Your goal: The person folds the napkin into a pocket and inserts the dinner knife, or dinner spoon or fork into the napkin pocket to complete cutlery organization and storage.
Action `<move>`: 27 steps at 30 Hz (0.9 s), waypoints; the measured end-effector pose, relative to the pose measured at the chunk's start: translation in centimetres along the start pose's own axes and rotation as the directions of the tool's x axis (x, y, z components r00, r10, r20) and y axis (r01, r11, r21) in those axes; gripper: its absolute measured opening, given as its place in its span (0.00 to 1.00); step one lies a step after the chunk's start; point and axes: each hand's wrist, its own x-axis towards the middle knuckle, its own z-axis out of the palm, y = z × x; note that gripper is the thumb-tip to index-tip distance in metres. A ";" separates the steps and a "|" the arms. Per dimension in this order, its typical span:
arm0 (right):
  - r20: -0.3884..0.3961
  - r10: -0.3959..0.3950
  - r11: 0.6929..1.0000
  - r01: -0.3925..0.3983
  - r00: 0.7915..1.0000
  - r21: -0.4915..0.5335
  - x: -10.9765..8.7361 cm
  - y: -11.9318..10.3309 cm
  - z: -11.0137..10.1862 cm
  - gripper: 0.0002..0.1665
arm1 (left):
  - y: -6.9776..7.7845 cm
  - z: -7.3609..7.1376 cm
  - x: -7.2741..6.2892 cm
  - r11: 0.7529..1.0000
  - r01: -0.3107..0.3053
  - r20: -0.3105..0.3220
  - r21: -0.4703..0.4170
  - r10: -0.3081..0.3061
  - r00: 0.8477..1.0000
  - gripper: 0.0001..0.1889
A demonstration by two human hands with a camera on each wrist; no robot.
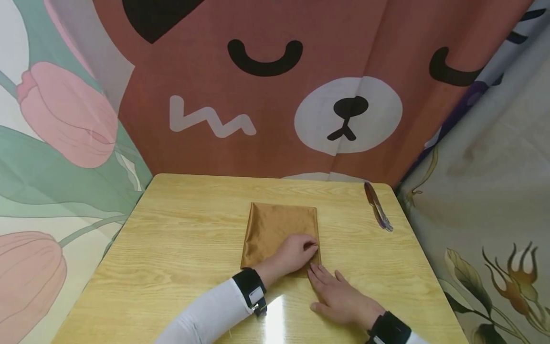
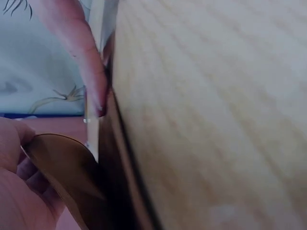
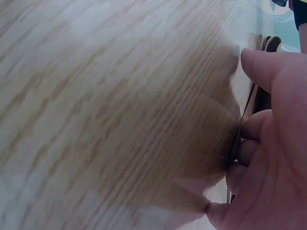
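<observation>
Around the middle of the bench, we have a satiny brown cloth laid flat as a rough square. Our left hand reaches over it and pinches its right edge between thumb and curled fingers; from the left wrist we see a flap of that cloth curving up from the wood. Our right hand lies just beside — palm down, fingers nearly straight, the fingertips touching the cloth's near right corner. The two hands are close together at that corner. On each wrist we wear a black band, and white sleeves cover our arms. Toward the far right corner of the bench, well apart from the cloth, lies a slim reddish-brown item with a shiny end — we cannot tell what it is. Behind the bench hangs a bear-print curtain.
</observation>
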 end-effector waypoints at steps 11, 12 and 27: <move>-0.017 0.003 1.000 -0.003 1.000 0.004 0.0 0.1 0.2 0.52 | 1.0 -1.5 0.5 0.996 0.006 0.002 0.087 -0.006 1.000 0.07; -0.019 0.002 1.000 -0.002 1.000 0.000 0.0 0.1 0.2 0.52 | 1.0 -1.6 0.5 0.997 0.010 0.002 0.078 -0.010 1.000 0.07; -0.100 -0.035 0.993 0.023 0.994 -0.119 0.5 0.2 0.6 0.49 | -1.5 -3.4 1.3 0.944 0.153 -0.018 -0.293 -0.165 0.986 0.07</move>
